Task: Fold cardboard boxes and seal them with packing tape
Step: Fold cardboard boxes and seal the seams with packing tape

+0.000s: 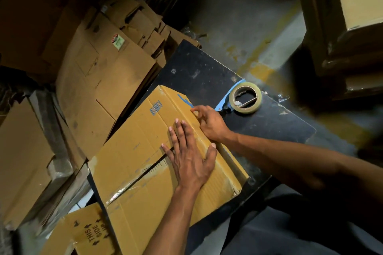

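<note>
A flattened tan cardboard box (pixel 132 151) with a blue barcode and old clear tape along its seam lies on a dark table (pixel 207 68). My left hand (pixel 190 155) presses flat on the box with straight, spread fingers. At the box's right edge my right hand (pixel 209 122) has curled fingers, its thumb and forefinger pinching that edge. A roll of clear packing tape (pixel 245 97) on a blue dispenser sits on the table just beyond my right hand.
Stacks of flattened cardboard (pixel 99 64) fill the left side. A box flap printed "THIS SIDE UP" (pixel 91 234) lies at the lower left. More boxes (pixel 352 16) stand at the upper right beyond a concrete floor (pixel 259 37).
</note>
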The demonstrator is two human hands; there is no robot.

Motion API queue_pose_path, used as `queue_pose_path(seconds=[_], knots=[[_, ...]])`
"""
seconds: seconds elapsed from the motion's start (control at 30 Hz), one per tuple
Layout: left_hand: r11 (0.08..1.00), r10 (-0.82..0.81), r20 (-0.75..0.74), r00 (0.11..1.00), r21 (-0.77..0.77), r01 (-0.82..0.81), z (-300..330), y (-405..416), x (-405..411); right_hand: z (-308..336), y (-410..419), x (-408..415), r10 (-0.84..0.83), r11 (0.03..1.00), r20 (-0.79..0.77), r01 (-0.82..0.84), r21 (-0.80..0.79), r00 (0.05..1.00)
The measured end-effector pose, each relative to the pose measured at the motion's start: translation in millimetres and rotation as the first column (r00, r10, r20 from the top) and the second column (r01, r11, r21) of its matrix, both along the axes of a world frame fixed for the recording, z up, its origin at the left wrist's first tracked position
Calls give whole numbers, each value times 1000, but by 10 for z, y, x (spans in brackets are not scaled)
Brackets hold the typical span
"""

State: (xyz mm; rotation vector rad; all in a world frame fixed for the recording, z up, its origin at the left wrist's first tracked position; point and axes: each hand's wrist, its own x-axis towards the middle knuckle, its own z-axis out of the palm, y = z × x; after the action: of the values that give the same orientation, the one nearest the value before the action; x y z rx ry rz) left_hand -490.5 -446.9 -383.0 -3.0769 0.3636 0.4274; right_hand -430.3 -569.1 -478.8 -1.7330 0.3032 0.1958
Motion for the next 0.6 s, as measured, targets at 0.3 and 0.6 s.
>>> queue_pose_path(seconds=[0.3,0.6], knots=[[998,-17,53,998,-65,20,-12,-36,-35,155,45,-139,-65,995,9,64,81,998],[994,-86,84,993,-64,91,-19,-126,-76,261,-41,63,124,990,-138,-131,-49,983]])
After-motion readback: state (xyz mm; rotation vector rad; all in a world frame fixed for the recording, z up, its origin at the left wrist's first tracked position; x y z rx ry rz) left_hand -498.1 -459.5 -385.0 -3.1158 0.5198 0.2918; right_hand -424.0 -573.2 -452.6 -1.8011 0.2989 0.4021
